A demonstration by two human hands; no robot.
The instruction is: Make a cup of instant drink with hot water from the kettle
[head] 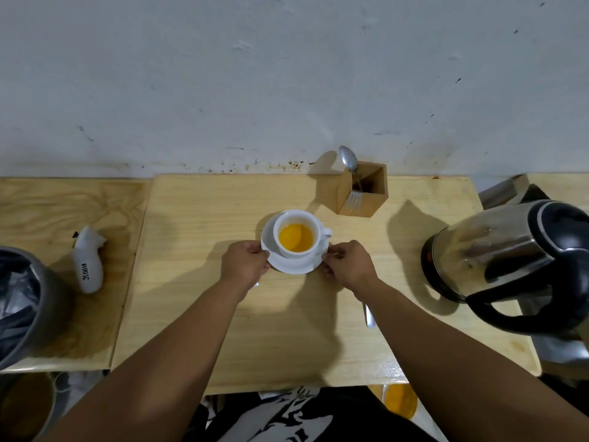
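Left hand (245,261) and right hand (345,263) pinch opposite saucer (294,266) rims; cup (298,232) sits centered between them.

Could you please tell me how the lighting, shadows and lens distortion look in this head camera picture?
Head view: light from the near side throws soft shadows of the arms, the steel electric kettle and the wooden utensil box away towards the wall; the kettle shows glare streaks; wide-angle distortion stretches the kettle at the right edge; the white cup of orange drink is reasonably sharp.
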